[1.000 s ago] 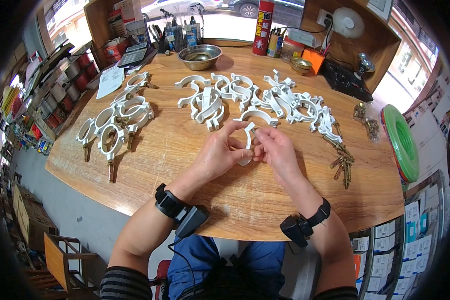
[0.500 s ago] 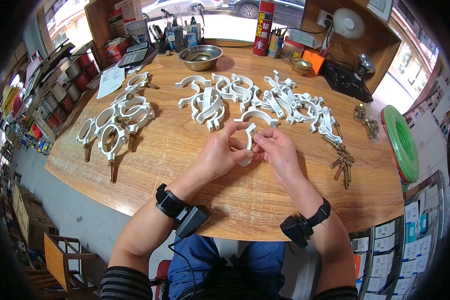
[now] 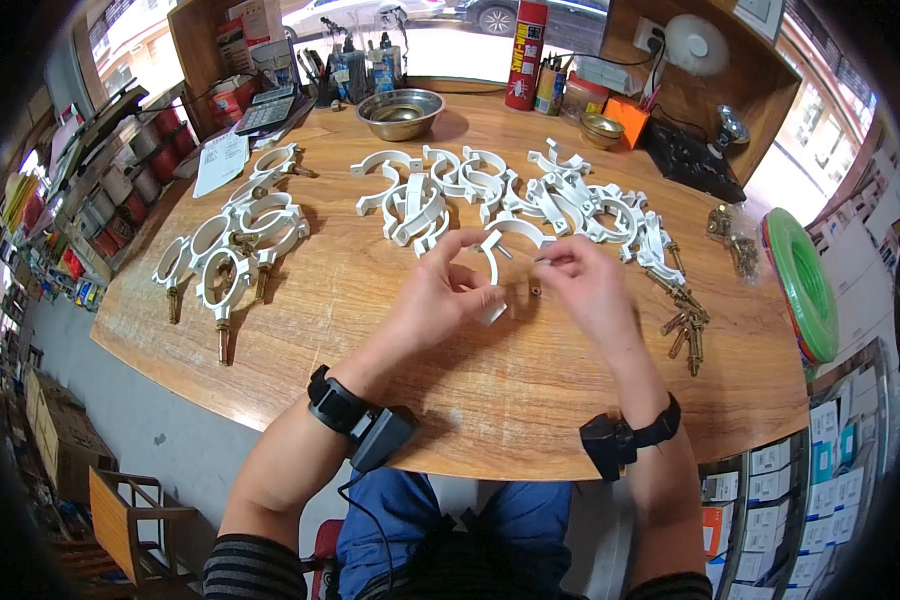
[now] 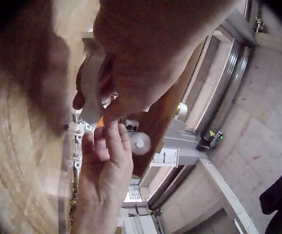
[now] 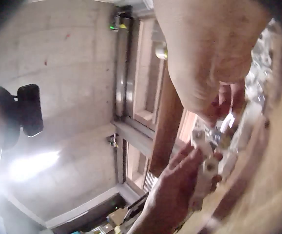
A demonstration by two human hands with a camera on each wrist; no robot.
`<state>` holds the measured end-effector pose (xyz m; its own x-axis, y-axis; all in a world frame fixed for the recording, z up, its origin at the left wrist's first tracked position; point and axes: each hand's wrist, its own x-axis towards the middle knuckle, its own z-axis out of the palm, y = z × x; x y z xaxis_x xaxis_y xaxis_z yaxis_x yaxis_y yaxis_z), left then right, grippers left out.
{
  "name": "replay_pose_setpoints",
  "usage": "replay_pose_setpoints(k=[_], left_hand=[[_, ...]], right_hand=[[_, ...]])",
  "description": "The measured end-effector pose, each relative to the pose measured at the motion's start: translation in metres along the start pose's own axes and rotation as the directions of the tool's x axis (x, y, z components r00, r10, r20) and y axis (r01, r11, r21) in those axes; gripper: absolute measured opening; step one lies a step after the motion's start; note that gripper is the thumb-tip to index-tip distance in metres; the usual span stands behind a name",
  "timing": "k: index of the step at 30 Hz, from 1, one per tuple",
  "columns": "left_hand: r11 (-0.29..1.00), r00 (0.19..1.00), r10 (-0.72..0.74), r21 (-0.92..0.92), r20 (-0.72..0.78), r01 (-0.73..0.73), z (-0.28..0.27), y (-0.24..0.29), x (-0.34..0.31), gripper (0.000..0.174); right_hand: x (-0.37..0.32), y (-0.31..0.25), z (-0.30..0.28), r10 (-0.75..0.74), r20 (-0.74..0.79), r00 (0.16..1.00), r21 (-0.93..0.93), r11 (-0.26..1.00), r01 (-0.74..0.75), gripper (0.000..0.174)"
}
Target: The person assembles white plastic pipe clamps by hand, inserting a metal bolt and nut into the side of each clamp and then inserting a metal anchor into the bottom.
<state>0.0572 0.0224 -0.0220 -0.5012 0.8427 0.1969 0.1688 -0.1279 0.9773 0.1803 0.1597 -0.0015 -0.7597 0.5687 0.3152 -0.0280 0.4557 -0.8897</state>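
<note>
In the head view my left hand (image 3: 432, 302) holds a white half-round pipe clamp piece (image 3: 493, 272) between thumb and forefinger. A small screw (image 3: 506, 252) sticks out at its upper ear. My right hand (image 3: 592, 288) is just to the right, apart from the piece and blurred, its fingers bent with the tips close together; I cannot tell whether they pinch something small. Below those fingertips is a small brownish piece (image 3: 536, 292). The right wrist view shows the left hand (image 5: 177, 183) beside the clamp's ear (image 5: 199, 138).
Loose white clamp halves (image 3: 420, 210) lie in a heap beyond my hands. Joined ring clamps with bolts (image 3: 222, 285) lie at the left. Brass-coloured anchor bolts (image 3: 688, 325) are piled at the right, near a bag of fittings (image 3: 740, 255). A metal bowl (image 3: 400, 113) stands at the back.
My right hand has moved away from the clamp piece to the right, leaving the screw at its ear. A small brownish piece now shows below the right fingertips. The left hand keeps its hold.
</note>
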Motion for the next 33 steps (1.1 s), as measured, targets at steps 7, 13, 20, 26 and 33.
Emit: replay_pose_setpoints(k=[7,13,20,26,33], left_hand=[[0.981,0.999,0.038,-0.193,0.004,-0.037,-0.004,0.014,-0.002,0.049],[0.957,0.995,0.053,-0.288,0.081,-0.028,-0.014,0.021,-0.003,0.052],[0.867,0.989,0.069,-0.497,0.128,0.004,-0.018,0.033,-0.008,0.05],[0.789,0.95,-0.013,-0.58,0.312,0.202,-0.015,0.036,-0.014,0.045],[0.794,0.939,-0.088,-0.546,0.333,0.268,-0.01,0.034,-0.013,0.031]], right_hand=[[0.004,0.007,-0.032,0.198,0.118,0.973,-0.659,0.748,-0.073,0.018],[0.007,0.017,-0.029,0.24,0.155,0.958,-0.67,0.739,-0.077,0.022],[0.004,-0.001,-0.013,0.02,0.045,0.999,-0.028,0.999,-0.019,0.023],[-0.009,-0.019,0.009,-0.037,0.073,0.997,0.341,0.94,0.009,0.032],[-0.012,-0.008,0.019,-0.088,0.125,0.988,0.296,0.954,0.048,0.032]])
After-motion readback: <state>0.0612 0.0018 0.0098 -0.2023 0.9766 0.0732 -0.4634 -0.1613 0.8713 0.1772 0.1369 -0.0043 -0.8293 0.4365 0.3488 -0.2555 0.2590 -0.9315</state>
